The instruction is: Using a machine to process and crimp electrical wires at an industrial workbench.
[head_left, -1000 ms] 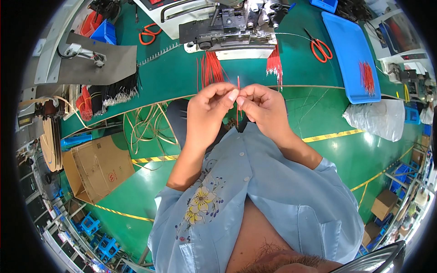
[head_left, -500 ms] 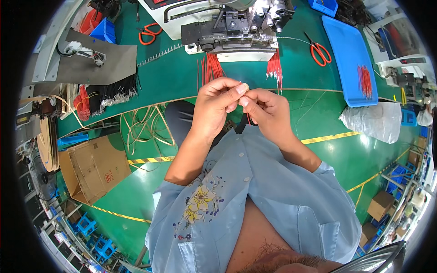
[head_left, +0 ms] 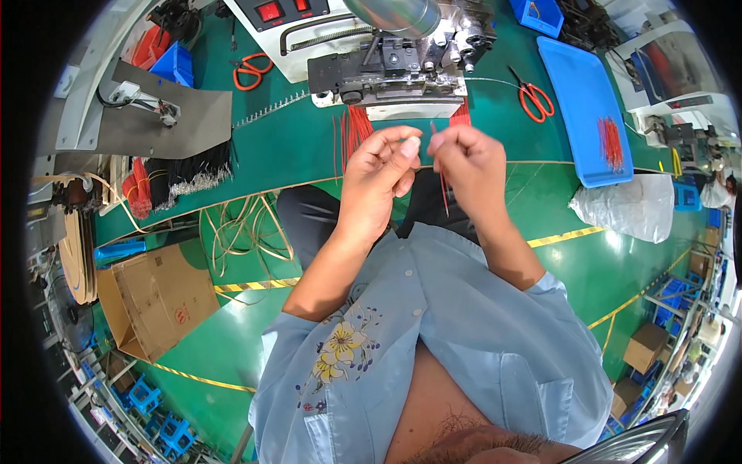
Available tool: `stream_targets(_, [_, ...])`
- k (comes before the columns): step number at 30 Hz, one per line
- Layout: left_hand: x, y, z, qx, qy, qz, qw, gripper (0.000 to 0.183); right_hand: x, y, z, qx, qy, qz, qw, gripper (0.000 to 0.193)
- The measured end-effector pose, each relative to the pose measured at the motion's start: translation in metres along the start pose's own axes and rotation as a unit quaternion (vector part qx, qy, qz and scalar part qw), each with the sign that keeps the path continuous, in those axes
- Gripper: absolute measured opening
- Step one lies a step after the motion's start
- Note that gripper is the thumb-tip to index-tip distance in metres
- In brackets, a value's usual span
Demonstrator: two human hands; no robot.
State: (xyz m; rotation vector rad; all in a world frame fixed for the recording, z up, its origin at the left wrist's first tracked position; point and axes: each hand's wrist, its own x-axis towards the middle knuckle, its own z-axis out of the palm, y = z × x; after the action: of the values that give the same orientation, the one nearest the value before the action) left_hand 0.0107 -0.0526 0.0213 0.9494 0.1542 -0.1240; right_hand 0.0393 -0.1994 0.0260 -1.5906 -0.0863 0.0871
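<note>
My right hand [head_left: 469, 158] pinches a short red wire [head_left: 445, 195]; its light tip pokes up past the fingers and its tail hangs below them. Just to the left, my left hand [head_left: 384, 172] is closed with the thumb pressed to the curled fingers; whatever it may hold is too small to make out. A gap separates the two hands. Beyond them stands a crimping machine [head_left: 394, 73] with a dark metal head. Red wires [head_left: 356, 130] fan out beneath its left side, and another red bunch [head_left: 460, 115] shows at its right, partly behind my right hand.
Orange-handled scissors [head_left: 252, 72] lie left of the machine, a second pair [head_left: 535, 103] right of it. A blue tray [head_left: 576, 100] holds red wires. Black wire bundles [head_left: 202, 166] hang at the table's left edge. Below stands a cardboard box [head_left: 161, 298].
My hands have drawn apart, the right moving rightward with the red wire. My left hand stays nearly in place, slightly lower. The view has shifted a little.
</note>
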Motion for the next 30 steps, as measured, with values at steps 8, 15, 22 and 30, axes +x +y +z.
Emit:
stream_targets(8, [-0.008, -0.005, -0.007, 0.042, -0.022, -0.025, 0.999, 0.025, 0.036, -0.005, 0.001, 0.016, 0.052, 0.021, 0.998, 0.020])
stream_targets(15, [-0.010, -0.004, -0.004, 0.040, -0.024, -0.036, 0.998, 0.022, 0.041, -0.008, 0.001, 0.044, 0.052, 0.017, 0.998, 0.015])
stream_targets(22, [-0.009, -0.006, -0.003, 0.054, -0.024, -0.016, 0.998, 0.022, 0.041, -0.009, 0.001, -0.024, 0.053, 0.001, 0.998, 0.014])
stream_targets(30, [-0.003, 0.008, 0.004, 0.062, -0.003, 0.041, 0.997, 0.024, -0.011, -0.026, 0.005, -0.071, 0.003, -0.083, 0.994, 0.012])
